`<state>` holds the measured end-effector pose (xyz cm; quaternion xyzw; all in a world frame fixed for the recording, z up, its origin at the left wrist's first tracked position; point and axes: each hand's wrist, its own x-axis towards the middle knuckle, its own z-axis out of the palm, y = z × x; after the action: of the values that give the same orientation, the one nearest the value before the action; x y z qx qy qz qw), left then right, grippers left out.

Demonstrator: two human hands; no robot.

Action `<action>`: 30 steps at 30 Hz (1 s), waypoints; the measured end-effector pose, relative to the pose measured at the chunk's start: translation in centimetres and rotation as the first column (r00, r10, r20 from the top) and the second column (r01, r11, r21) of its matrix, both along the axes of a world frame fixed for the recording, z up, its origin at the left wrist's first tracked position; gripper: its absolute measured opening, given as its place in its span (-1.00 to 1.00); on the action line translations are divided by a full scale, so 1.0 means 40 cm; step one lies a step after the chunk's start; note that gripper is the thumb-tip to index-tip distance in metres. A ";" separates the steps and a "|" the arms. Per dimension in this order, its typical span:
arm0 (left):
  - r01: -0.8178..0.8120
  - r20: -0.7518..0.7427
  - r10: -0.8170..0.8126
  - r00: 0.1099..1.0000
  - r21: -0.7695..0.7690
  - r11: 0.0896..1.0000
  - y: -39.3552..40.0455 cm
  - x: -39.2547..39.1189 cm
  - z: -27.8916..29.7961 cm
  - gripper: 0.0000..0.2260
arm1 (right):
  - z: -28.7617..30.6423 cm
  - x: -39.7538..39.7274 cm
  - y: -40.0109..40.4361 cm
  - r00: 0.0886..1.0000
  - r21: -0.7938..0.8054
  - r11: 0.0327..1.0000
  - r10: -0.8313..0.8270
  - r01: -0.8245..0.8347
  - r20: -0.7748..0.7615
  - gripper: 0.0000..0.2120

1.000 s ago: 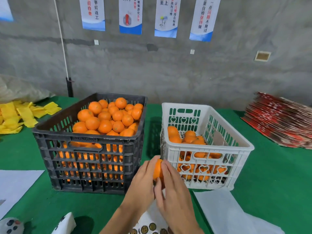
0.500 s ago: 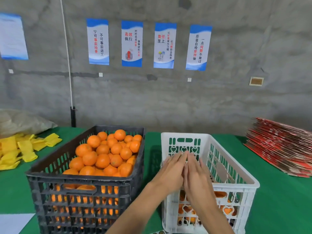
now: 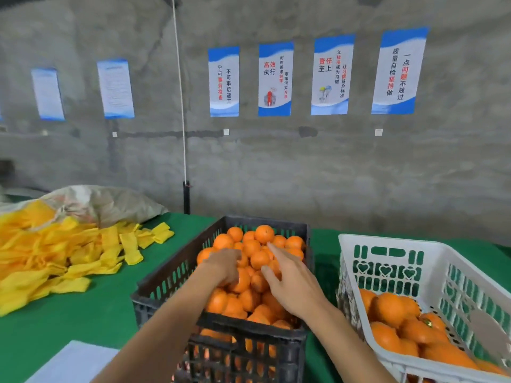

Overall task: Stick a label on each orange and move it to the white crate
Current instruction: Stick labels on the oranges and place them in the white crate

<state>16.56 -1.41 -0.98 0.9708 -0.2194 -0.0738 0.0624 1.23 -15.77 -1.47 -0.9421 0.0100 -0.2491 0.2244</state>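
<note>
Even light, soft focus, edges warped

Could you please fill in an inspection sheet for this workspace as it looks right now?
Surface: green table.
Job's things: black crate heaped with oranges; white crate to its right, partly filled.
Clutter: yellow foam sleeves, grey sack, white sheet.
Grippers: left hand curled around an orange in the black crate; right hand open above the pile.
Cables: white cord down the wall.
Surroundings: concrete wall with posters.
</note>
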 end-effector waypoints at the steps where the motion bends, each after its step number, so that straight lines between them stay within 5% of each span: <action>1: -0.014 -0.044 0.017 0.999 0.079 0.997 0.019 0.039 -0.008 -0.32 | -0.002 0.018 0.001 0.999 0.019 1.000 0.007 -0.006 -0.032 -0.41; 6: -0.001 -0.093 0.019 0.995 0.189 0.982 0.026 0.126 -0.021 -0.29 | -0.015 0.051 -0.011 0.998 0.076 0.997 0.016 -0.011 -0.061 -0.40; 11: 0.084 0.101 -0.072 0.992 -0.118 0.989 0.046 0.043 0.017 -0.36 | -0.008 0.027 -0.013 1.000 0.174 0.985 0.001 -0.006 0.028 -0.49; 13: 0.260 0.248 -0.166 0.954 -0.416 0.871 0.060 -0.044 0.043 -0.39 | 0.005 -0.001 -0.002 0.995 0.203 0.977 0.040 -0.056 0.086 -0.49; 15: 0.365 0.271 -0.244 0.931 -0.691 0.624 0.068 -0.159 0.059 -0.45 | 0.017 -0.052 0.012 0.983 0.235 0.963 0.094 -0.130 0.158 -0.47; 17: 0.391 0.274 -0.306 0.912 -0.807 0.442 0.070 -0.274 0.062 -0.46 | 0.024 -0.120 0.024 0.961 0.291 0.935 0.133 -0.203 0.243 -0.50; 19: 0.432 0.331 -0.302 0.894 -0.816 0.383 0.061 -0.370 0.052 -0.43 | 0.017 -0.197 0.027 0.934 0.362 0.899 0.120 -0.246 0.336 -0.52; 24: 0.660 0.597 -0.291 0.747 -0.613 0.435 0.012 -0.538 -0.046 -0.38 | -0.065 -0.376 0.004 0.921 0.430 0.879 0.024 -0.204 0.389 -0.47; 30: 0.633 0.471 -0.429 0.771 -0.645 0.429 -0.006 -0.624 -0.291 -0.37 | -0.272 -0.515 -0.010 0.985 0.500 0.864 -0.024 -0.066 0.172 -0.44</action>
<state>-8.38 -1.67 -12.62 0.7248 -0.5308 0.1276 0.4202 -19.36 -16.15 -12.35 -0.8258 0.0448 -0.3160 0.4651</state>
